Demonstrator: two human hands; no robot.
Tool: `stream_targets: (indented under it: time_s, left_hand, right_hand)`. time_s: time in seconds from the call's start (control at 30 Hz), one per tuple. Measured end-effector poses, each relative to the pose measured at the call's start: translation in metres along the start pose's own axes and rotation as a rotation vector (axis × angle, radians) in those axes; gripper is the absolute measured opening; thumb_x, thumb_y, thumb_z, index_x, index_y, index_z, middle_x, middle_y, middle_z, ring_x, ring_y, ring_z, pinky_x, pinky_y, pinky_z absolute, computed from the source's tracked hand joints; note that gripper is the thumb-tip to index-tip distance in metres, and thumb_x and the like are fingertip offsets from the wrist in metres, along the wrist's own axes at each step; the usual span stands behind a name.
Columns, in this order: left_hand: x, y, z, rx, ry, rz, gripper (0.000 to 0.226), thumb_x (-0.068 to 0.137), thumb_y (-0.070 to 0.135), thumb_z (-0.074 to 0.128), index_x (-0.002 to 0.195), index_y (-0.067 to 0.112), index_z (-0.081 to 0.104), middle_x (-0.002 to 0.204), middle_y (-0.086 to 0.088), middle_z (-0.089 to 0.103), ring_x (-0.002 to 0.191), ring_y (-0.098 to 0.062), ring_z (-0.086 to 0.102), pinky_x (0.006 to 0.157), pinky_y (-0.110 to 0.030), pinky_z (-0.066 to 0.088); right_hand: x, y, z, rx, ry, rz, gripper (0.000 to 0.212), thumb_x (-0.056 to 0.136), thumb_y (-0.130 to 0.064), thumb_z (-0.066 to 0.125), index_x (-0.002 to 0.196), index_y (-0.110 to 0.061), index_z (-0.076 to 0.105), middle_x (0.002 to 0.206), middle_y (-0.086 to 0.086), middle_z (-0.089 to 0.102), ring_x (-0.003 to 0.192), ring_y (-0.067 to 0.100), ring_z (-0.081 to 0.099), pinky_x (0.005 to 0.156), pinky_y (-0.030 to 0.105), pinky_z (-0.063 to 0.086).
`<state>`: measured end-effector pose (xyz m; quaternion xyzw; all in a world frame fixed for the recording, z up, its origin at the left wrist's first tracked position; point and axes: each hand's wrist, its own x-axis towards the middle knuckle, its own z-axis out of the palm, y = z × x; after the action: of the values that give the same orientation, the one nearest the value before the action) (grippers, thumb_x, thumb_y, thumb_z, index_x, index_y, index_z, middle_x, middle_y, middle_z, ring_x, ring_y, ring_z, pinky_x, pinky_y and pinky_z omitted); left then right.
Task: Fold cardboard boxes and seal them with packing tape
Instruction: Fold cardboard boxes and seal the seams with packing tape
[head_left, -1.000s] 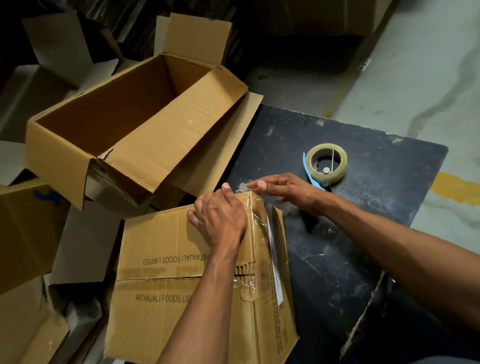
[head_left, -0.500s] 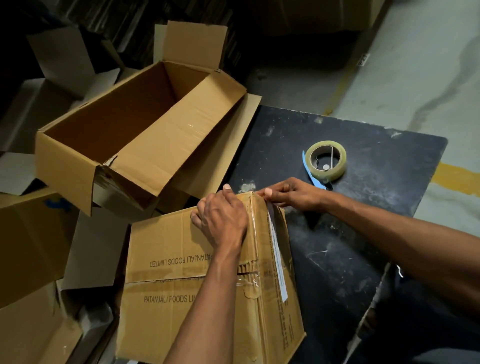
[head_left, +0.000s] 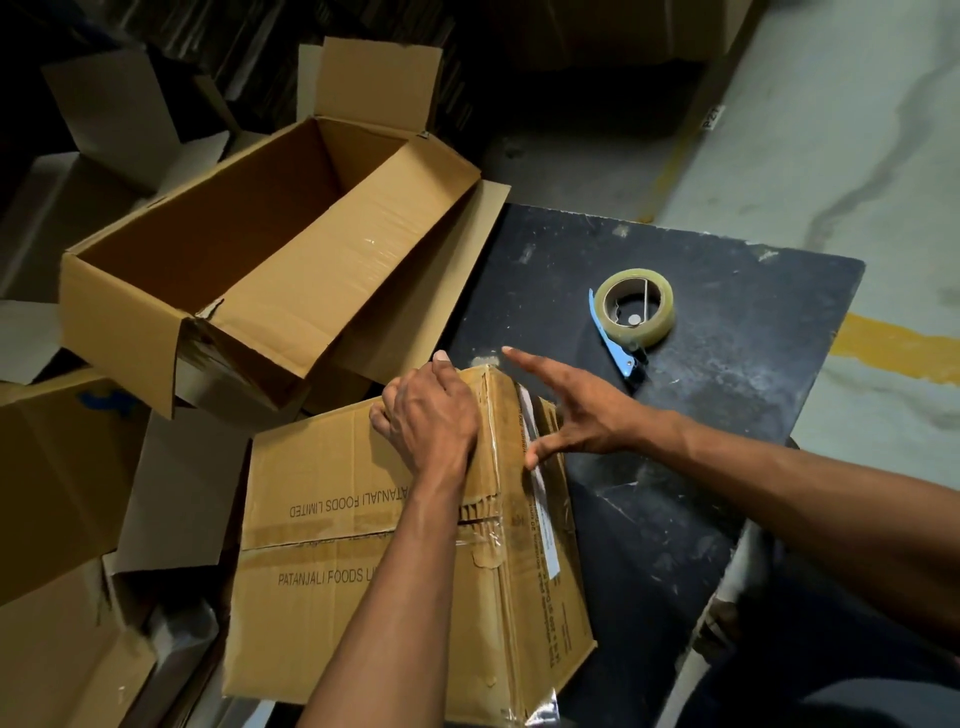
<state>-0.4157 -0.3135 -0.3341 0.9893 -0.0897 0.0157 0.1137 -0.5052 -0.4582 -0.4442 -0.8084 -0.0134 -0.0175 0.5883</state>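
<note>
Cardboard under both palms: the left hand (head_left: 426, 415) curls over the far top corner of a closed cardboard box (head_left: 374, 561) printed "PATANJALI FOODS LIMITED", fingers bent and gripping the edge, forearm reaching straight out across the lid. The right hand (head_left: 576, 410) is spread wide, fingers straight, its thumb pressing the box's right side beside a white label strip (head_left: 540, 499) while the index finger points out past the corner; nothing is clasped in it. Clear tape (head_left: 491, 540) glints along the box's right top edge and over the centre seam. The box leans against the left edge of a scuffed black table (head_left: 727, 415). Farther back on the table, well apart from the hands, lies a roll of packing tape (head_left: 635, 307) in a blue-handled dispenser. Just beyond the left hand sits a long open box (head_left: 249, 291), flaps raised, and more flattened cartons (head_left: 57, 467) crowd the left. Grey concrete floor (head_left: 831, 182) with a yellow painted line (head_left: 898, 348) lies behind.
</note>
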Motion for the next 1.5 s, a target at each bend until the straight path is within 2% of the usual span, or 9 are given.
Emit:
stream_targets:
  time_s: [0.17,0.27,0.37,0.5,0.7,0.9,1.1,1.3,1.5]
  left_hand:
    - [0.001,-0.009,-0.003,-0.245,0.111,0.017,0.045,0.108,0.045,0.033,0.114,0.022,0.071,0.127,-0.003,0.064,0.125,-0.023,0.053,0.113,-0.051,0.037]
    - [-0.013,-0.019,-0.016,-0.362,0.157,0.086,0.033,0.108,0.038,0.044,0.120,0.021,0.070,0.140,-0.004,0.056,0.131,-0.020,0.048,0.103,-0.034,0.042]
    - [-0.052,-0.042,-0.038,-0.359,0.081,0.212,0.017,0.105,0.033,0.055,0.119,0.035,0.064,0.139,0.006,0.055,0.129,-0.010,0.051,0.101,-0.033,0.047]
    - [-0.124,-0.093,-0.062,-0.309,-0.084,0.428,0.025,0.102,0.029,0.061,0.126,0.027,0.067,0.138,0.008,0.060,0.131,-0.004,0.053,0.103,-0.029,0.048]
    - [-0.167,-0.153,-0.062,-0.181,-0.260,0.706,0.066,0.100,0.058,0.056,0.153,0.019,0.047,0.164,0.001,0.039,0.153,-0.020,0.035,0.123,-0.046,0.031]
    - [-0.161,-0.158,-0.047,0.036,-0.026,0.906,0.078,0.087,0.067,0.067,0.145,0.015,0.058,0.154,-0.010,0.051,0.144,-0.027,0.048,0.107,-0.057,0.051]
    - [-0.164,-0.156,-0.035,0.128,0.107,0.932,0.071,0.090,0.058,0.072,0.145,0.016,0.058,0.151,-0.012,0.054,0.139,-0.029,0.054,0.099,-0.056,0.056]
    - [-0.165,-0.153,-0.034,0.093,0.154,0.907,0.066,0.090,0.059,0.070,0.136,0.012,0.065,0.146,-0.012,0.058,0.137,-0.028,0.056,0.102,-0.053,0.055]
    - [-0.165,-0.150,-0.035,0.024,0.120,0.859,0.065,0.090,0.059,0.071,0.134,0.011,0.067,0.144,-0.013,0.060,0.134,-0.029,0.058,0.100,-0.055,0.056]
  right_hand:
    - [-0.003,-0.035,0.023,-0.109,0.130,-0.242,0.138,0.058,-0.076,0.084,0.165,-0.031,0.009,0.173,-0.003,-0.004,0.159,0.024,0.007,0.123,0.060,0.023]
    - [-0.001,-0.028,0.031,-0.175,0.128,-0.262,0.128,0.061,-0.085,0.072,0.164,-0.033,0.016,0.173,0.004,0.004,0.158,0.032,0.015,0.117,0.065,0.032]
    - [0.001,-0.022,0.024,-0.267,0.122,-0.245,0.123,0.062,-0.088,0.068,0.162,-0.036,0.020,0.171,0.007,0.015,0.155,0.032,0.023,0.115,0.064,0.036]
    - [0.016,-0.031,0.001,-0.378,0.062,-0.147,0.115,0.070,-0.083,0.067,0.163,-0.037,0.019,0.171,0.007,0.017,0.156,0.030,0.019,0.117,0.062,0.031]
    - [0.011,-0.058,-0.010,-0.399,0.034,-0.260,0.104,0.082,-0.086,0.051,0.164,-0.036,0.012,0.173,0.001,-0.005,0.160,0.022,0.001,0.125,0.056,0.018]
    - [-0.010,-0.050,0.037,-0.509,0.006,-0.518,0.097,0.085,-0.079,0.051,0.162,-0.025,0.030,0.173,0.010,0.007,0.160,0.027,0.001,0.122,0.063,0.019]
    - [-0.009,-0.036,0.015,-0.650,-0.048,-0.582,0.110,0.077,-0.086,0.057,0.163,-0.026,0.025,0.173,0.008,0.007,0.160,0.027,0.002,0.125,0.060,0.014]
    - [-0.027,-0.055,0.030,-0.501,-0.040,-0.575,0.104,0.082,-0.080,0.056,0.163,-0.022,0.027,0.173,0.011,0.002,0.160,0.027,0.000,0.124,0.064,0.010]
    - [-0.031,-0.045,0.042,-0.529,-0.032,-0.601,0.118,0.074,-0.085,0.060,0.163,-0.017,0.024,0.172,0.010,0.009,0.160,0.028,0.003,0.122,0.068,0.012]
